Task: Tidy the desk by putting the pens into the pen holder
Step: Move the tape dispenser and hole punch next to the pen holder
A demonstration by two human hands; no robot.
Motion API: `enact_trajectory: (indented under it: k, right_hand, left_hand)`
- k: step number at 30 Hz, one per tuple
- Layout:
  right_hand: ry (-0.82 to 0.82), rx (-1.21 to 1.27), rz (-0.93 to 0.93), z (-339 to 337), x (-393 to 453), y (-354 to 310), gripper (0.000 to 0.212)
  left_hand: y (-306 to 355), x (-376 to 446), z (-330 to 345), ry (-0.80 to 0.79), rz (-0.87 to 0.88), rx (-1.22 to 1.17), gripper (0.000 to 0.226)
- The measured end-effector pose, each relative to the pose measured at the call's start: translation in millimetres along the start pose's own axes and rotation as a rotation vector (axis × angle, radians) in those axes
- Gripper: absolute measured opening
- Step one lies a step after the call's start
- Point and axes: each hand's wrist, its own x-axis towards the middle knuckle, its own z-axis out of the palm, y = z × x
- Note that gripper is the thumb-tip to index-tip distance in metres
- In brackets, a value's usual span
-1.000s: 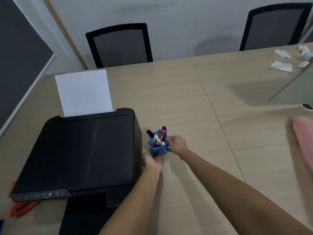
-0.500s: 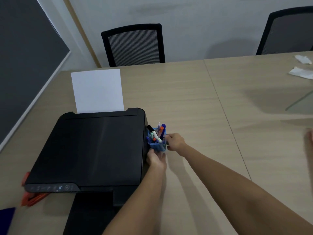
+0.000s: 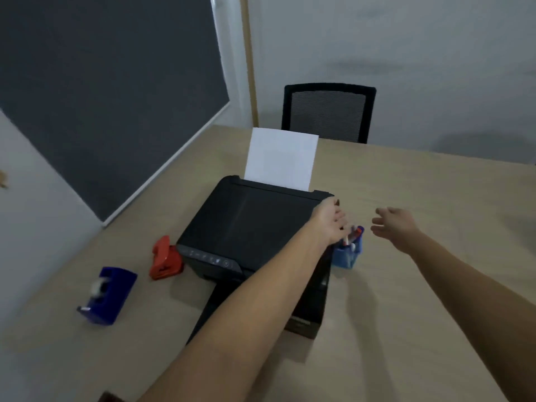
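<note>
Probably light and easy to tip, the blue plastic pen holder (image 3: 347,254) stands on the wooden desk (image 3: 420,198) just beside the matte black printer (image 3: 255,227), pens (image 3: 352,236) bristling upright; best gripped low on its boxy walls. Left hand (image 3: 330,224) hovers over it, fingers spread; right hand (image 3: 396,226) beside, open, empty

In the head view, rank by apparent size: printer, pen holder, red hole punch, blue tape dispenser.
1. Printer, clearly largest.
2. Blue tape dispenser, though it sits nearer the camera.
3. Red hole punch and pen holder look alike; the left hand partly covers the holder, so unranked.
</note>
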Motion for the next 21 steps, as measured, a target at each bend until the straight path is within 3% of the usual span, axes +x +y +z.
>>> enact_trajectory:
  k: [2, 4, 8, 10, 17, 21]
  right_hand:
    - [-0.018, 0.006, -0.046, 29.4, -6.6, -17.2, 0.035]
    - [-0.062, 0.019, -0.098, 80.5, -19.3, -34.7, 0.020]
    - [-0.111, 0.005, -0.143, 181.9, -47.5, -60.6, 0.031]
    - [-0.115, 0.013, -0.148, 241.7, -65.8, -68.2, 0.039]
    - [-0.257, -0.015, -0.131, 438.1, -134.5, -67.8, 0.018]
    - [-0.328, -0.207, -0.101, 516.8, -154.6, -37.4, 0.013]
  left_hand:
    - [33.5, -26.5, -29.7, 0.013, 0.068, 0.006, 0.045]
    - [69.1, -54.8, -79.9, 0.064, 0.150, 0.007, 0.049]
    - [126.2, -95.4, -183.2, 0.180, 0.234, 0.020, 0.049]
    - [150.8, -116.9, -240.8, 0.247, 0.255, 0.032, 0.048]
    - [195.8, -175.7, -425.3, 0.461, 0.226, 0.101, 0.042]
    - [183.4, -202.1, -489.1, 0.593, 0.207, 0.331, 0.018]
